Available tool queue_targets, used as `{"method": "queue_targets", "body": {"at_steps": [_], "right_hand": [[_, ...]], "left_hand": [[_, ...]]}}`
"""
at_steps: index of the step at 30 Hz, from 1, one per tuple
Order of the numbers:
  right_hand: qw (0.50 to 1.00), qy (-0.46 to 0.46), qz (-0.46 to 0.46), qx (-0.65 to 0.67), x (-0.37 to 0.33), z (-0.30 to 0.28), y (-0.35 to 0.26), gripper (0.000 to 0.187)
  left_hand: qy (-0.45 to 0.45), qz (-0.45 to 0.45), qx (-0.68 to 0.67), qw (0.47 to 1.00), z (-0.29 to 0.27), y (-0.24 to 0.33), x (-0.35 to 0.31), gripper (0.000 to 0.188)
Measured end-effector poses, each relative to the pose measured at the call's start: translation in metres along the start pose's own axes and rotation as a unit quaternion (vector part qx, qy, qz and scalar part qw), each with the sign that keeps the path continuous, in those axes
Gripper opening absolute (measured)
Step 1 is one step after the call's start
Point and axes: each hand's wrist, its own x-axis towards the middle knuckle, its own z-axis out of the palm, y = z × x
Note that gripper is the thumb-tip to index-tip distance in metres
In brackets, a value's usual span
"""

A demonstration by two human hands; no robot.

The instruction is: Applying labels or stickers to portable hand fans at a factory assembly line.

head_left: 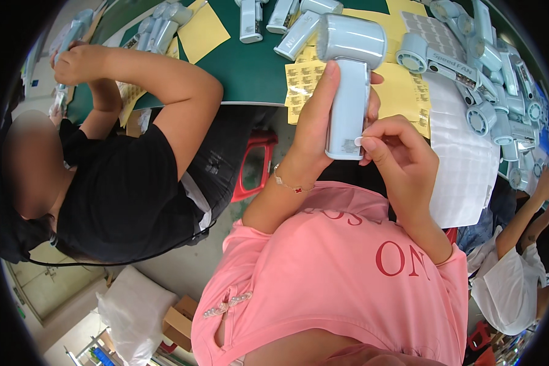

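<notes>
A light-blue handheld fan (348,100) stands upright in my left hand (320,119), its round head at the top and its flat handle toward me. My left thumb lies along one edge of the handle, with the fingers wrapped round behind it. A small label with fine print shows near the handle's lower end. Beside that corner, my right hand (402,152) pinches a small round white sticker (359,141) between thumb and forefinger. Past the fan, yellow sticker sheets (304,82) with rows of small printed labels lie on the green table (250,82).
Several blue fans (500,91) are heaped at the right, beside white padded sheeting (463,165). More fans (250,21) lie at the table's far side. A co-worker in black (122,177) works close on my left; another in white (509,280) sits at right. A red stool (256,165) stands below the table.
</notes>
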Motion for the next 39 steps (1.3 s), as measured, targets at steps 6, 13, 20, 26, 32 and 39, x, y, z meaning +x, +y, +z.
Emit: {"method": "queue_targets", "body": {"at_steps": [6, 13, 20, 26, 32, 39], "right_hand": [[0.98, -0.012, 0.129, 0.151, 0.002, -0.007, 0.008, 0.011], [0.932, -0.168, -0.236, -0.219, 0.001, -0.017, 0.002, 0.01], [0.967, -0.168, -0.099, 0.164, 0.004, -0.021, 0.01, 0.008], [0.991, 0.086, -0.06, 0.078, -0.008, -0.064, 0.011, 0.008], [0.993, 0.106, 0.036, 0.03, -0.026, -0.093, 0.013, 0.009], [0.996, 0.072, 0.044, 0.026, -0.026, -0.104, 0.018, 0.007]], "left_hand": [[-0.035, 0.025, -0.018, 0.999, -0.003, 0.002, -0.006, 0.063], [0.024, 0.004, -0.042, 0.999, -0.007, 0.001, -0.003, 0.062], [-0.013, -0.072, -0.101, 0.992, -0.018, 0.007, 0.001, 0.06], [0.042, 0.011, 0.045, 0.998, -0.043, 0.031, 0.012, 0.055], [0.348, 0.239, 0.738, 0.526, -0.068, 0.055, 0.028, 0.051], [0.406, 0.247, 0.765, 0.435, -0.091, 0.052, 0.046, 0.05]]}}
